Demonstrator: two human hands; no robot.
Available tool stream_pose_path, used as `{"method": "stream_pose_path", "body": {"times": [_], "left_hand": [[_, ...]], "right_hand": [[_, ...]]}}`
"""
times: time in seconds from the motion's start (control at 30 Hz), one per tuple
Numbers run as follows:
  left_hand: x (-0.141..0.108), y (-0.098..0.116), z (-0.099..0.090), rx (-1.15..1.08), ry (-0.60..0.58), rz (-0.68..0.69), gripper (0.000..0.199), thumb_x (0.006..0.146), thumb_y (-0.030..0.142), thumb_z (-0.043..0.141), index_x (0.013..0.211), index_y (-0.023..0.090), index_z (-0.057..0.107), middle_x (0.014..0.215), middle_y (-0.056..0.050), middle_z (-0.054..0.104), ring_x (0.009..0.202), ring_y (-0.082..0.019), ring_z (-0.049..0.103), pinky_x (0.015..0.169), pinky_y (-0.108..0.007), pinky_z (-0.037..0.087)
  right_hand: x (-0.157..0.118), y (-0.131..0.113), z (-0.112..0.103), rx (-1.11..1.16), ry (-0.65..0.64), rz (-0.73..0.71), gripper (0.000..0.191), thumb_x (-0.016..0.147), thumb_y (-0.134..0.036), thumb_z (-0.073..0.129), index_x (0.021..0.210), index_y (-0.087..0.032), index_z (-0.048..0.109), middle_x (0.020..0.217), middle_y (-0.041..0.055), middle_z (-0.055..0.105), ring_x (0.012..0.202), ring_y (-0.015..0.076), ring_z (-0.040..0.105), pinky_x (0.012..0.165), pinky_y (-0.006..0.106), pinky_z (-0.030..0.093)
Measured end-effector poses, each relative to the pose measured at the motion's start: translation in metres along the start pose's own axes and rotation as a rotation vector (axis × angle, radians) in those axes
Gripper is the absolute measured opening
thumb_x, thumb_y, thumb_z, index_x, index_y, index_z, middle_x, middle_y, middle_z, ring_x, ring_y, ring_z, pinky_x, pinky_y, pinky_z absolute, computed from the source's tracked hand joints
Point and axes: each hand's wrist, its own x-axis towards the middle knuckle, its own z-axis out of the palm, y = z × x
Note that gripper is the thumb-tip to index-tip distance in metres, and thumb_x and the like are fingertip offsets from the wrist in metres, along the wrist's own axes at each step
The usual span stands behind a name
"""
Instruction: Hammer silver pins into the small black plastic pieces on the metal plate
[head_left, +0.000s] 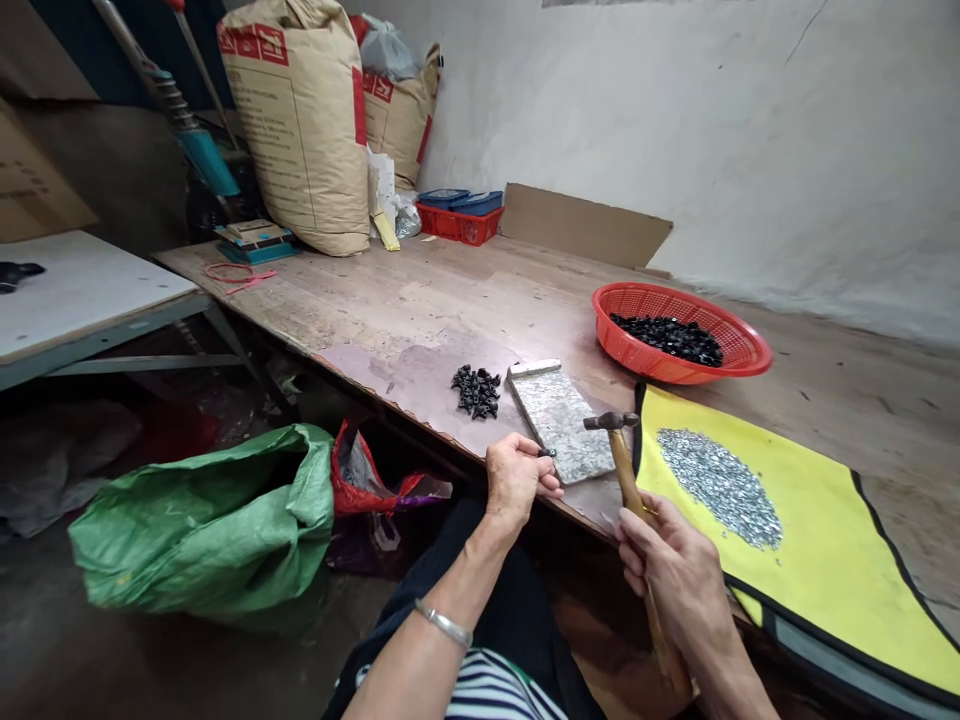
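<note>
My left hand pinches a small black plastic part at the near edge of a grey metal plate. In my right hand is a hammer with a wooden handle, its head raised near the plate's right side. Left of the plate lies a pile of similar black parts. To the right, small shiny metal pieces are heaped on a yellow cloth with black edging. The exact shape of the held part is mostly hidden by my fingers.
A red basket holding many black parts stands behind the yellow cloth. Large paper sacks and a red crate line the back. An open green sack sits on the floor, left of the table edge.
</note>
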Motion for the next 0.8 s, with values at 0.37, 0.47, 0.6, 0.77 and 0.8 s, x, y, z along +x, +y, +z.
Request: {"method": "stream_pose_path", "body": {"times": [0.37,0.47,0.6,0.77,0.8], "left_hand": [[-0.007,0.001,-0.007,0.002,-0.051,0.075,0.021,0.055,0.01,0.062,0.072,0.013,0.052,0.047,0.002,0.056,0.034,-0.011,0.051,0.035,-0.026,0.05],[0.0,-0.001,0.001,0.098,-0.033,0.051,0.017,0.057,0.005,0.056,0.07,0.014,0.05,0.045,0.002,0.055,0.032,-0.013,0.052,0.032,-0.025,0.048],[0.005,-0.001,0.008,0.194,0.0,0.036,0.016,0.059,0.002,0.052,0.066,0.016,0.048,0.043,0.003,0.054,0.032,-0.014,0.052,0.03,-0.025,0.047],[0.003,0.002,0.009,0.214,0.017,-0.001,0.018,0.056,0.0,0.051,0.059,0.016,0.046,0.039,0.004,0.05,0.03,-0.012,0.049,0.029,-0.024,0.046],[0.002,0.003,0.009,0.208,0.022,-0.008,0.018,0.056,-0.001,0.051,0.059,0.016,0.046,0.038,0.004,0.05,0.03,-0.012,0.049,0.029,-0.024,0.046]], "right_hand": [[-0.011,-0.006,0.006,0.218,-0.099,0.242,0.048,0.073,-0.051,0.062,0.109,-0.02,0.053,0.059,-0.0057,0.047,0.04,0.0085,0.038,0.031,0.019,0.03],[-0.015,-0.002,0.002,-0.044,-0.008,0.04,0.041,0.077,-0.049,0.055,0.103,-0.018,0.059,0.061,-0.0008,0.055,0.047,0.0135,0.05,0.042,0.024,0.043],[-0.014,0.009,0.004,-0.361,0.061,-0.329,0.03,0.086,-0.037,0.045,0.1,-0.016,0.061,0.079,0.0064,0.067,0.064,0.018,0.064,0.06,0.026,0.051],[-0.012,0.003,0.001,-0.622,0.133,-0.602,0.032,0.092,-0.031,0.039,0.107,-0.012,0.06,0.095,0.0101,0.069,0.076,0.0209,0.068,0.066,0.027,0.054],[-0.013,-0.002,-0.001,-0.651,0.168,-0.644,0.031,0.092,-0.031,0.04,0.107,-0.013,0.061,0.095,0.0095,0.07,0.075,0.0208,0.068,0.066,0.027,0.054]]}}
